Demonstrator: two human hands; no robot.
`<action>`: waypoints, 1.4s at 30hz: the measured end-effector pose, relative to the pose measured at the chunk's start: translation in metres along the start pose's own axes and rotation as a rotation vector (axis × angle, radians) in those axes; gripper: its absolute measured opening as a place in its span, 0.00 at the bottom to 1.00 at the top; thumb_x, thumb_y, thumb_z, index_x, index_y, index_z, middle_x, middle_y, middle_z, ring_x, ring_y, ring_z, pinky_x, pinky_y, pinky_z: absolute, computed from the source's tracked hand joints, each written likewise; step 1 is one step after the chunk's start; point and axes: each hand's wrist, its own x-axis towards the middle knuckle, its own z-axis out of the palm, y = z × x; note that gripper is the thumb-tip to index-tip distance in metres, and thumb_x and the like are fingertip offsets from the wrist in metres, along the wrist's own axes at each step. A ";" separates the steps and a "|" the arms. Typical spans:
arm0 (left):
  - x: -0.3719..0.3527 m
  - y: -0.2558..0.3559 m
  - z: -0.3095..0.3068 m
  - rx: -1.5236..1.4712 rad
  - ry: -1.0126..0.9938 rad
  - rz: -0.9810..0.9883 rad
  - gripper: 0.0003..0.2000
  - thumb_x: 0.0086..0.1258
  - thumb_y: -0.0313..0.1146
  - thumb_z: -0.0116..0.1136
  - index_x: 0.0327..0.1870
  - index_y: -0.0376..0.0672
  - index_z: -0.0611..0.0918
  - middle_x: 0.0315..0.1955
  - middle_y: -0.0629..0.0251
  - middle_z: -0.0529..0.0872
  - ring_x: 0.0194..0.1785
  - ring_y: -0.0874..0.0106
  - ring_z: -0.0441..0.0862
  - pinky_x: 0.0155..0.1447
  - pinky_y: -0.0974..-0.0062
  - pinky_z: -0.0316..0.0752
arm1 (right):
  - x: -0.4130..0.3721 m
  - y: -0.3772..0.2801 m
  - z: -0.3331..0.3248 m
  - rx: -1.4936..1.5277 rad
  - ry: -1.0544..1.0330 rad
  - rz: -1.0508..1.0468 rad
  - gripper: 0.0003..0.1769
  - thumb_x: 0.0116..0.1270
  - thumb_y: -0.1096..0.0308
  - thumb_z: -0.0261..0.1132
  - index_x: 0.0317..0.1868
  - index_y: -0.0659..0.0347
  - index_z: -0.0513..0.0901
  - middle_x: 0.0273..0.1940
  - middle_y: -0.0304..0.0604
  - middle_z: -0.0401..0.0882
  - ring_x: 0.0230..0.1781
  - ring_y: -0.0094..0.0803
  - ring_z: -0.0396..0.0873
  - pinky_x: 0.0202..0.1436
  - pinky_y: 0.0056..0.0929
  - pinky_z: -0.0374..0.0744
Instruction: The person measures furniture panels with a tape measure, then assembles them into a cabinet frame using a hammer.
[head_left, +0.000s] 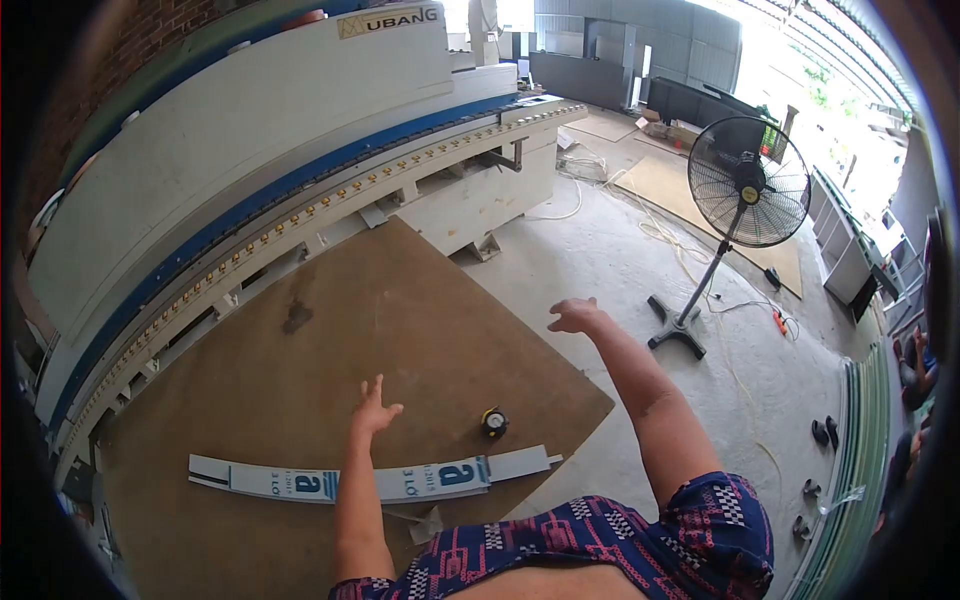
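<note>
My left hand [374, 410] is held out with its fingers spread and nothing in it. Below it, a long pale strip with blue lettering [405, 482] lies across a brown board [230, 370], and my left forearm crosses in front of it. My right hand [574, 316] reaches further forward, past the board's right edge, with fingers stretched and holding nothing. A black and yellow tape measure [494, 422] rests on the board, apart from both hands. Near the strip lies a small grey scrap [427, 526].
A long white machine with a blue stripe [290, 120] stands along the left and back. On the concrete floor [560, 235] is a black pedestal fan [749, 182] with cables around its base. Long green-edged sheets [850, 480] lie at the right, beside dark shoes [820, 432]. People sit at the far right.
</note>
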 end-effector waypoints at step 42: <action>0.362 0.548 0.203 -0.181 0.280 -0.090 0.47 0.57 0.50 0.62 0.70 0.49 0.43 0.67 0.42 0.41 0.69 0.51 0.52 0.65 0.61 0.58 | 0.427 0.499 -0.154 -0.111 -0.092 -0.337 0.38 0.53 0.50 0.64 0.63 0.54 0.64 0.56 0.46 0.72 0.58 0.42 0.69 0.59 0.38 0.69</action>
